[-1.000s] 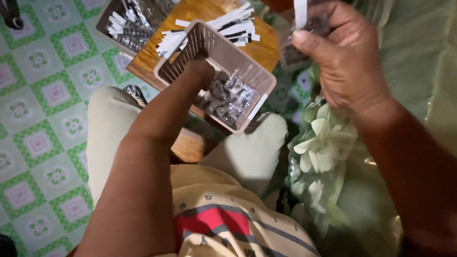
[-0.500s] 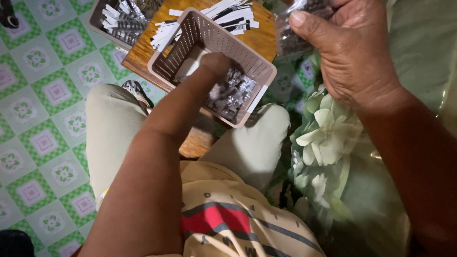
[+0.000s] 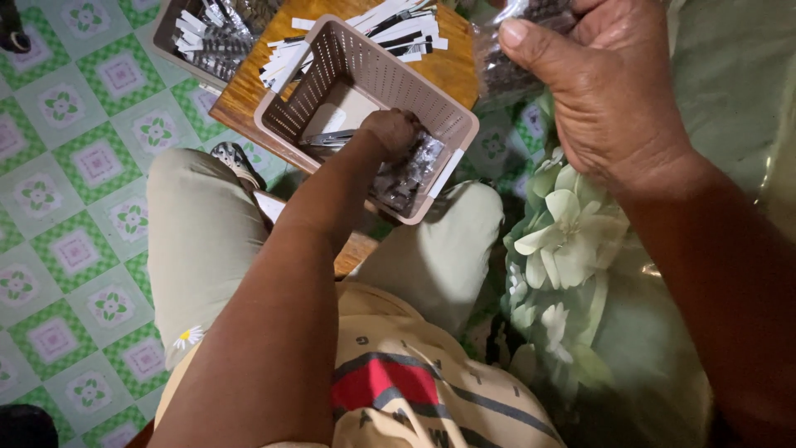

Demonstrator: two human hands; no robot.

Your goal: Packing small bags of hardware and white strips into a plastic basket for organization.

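My left hand (image 3: 391, 131) reaches down into a beige perforated plastic basket (image 3: 348, 66) and is closed over the small clear packets of dark metal parts (image 3: 410, 170) lying in it. My right hand (image 3: 605, 91) is raised at the upper right, its fingers pinched on a clear plastic bag (image 3: 502, 62) filled with small dark pieces. The basket rests on the edge of a low wooden table (image 3: 452, 70), above my knees.
Loose white paper strips (image 3: 398, 29) lie on the table behind the basket. A second tray of packets and strips (image 3: 207, 33) sits at the upper left. Green-and-white patterned floor tiles (image 3: 75, 166) lie to the left; green floral fabric (image 3: 572, 241) lies on the right.
My left hand has pushed deeper into the basket onto the packets. The right hand with its bag has shifted slightly as the view dropped closer.
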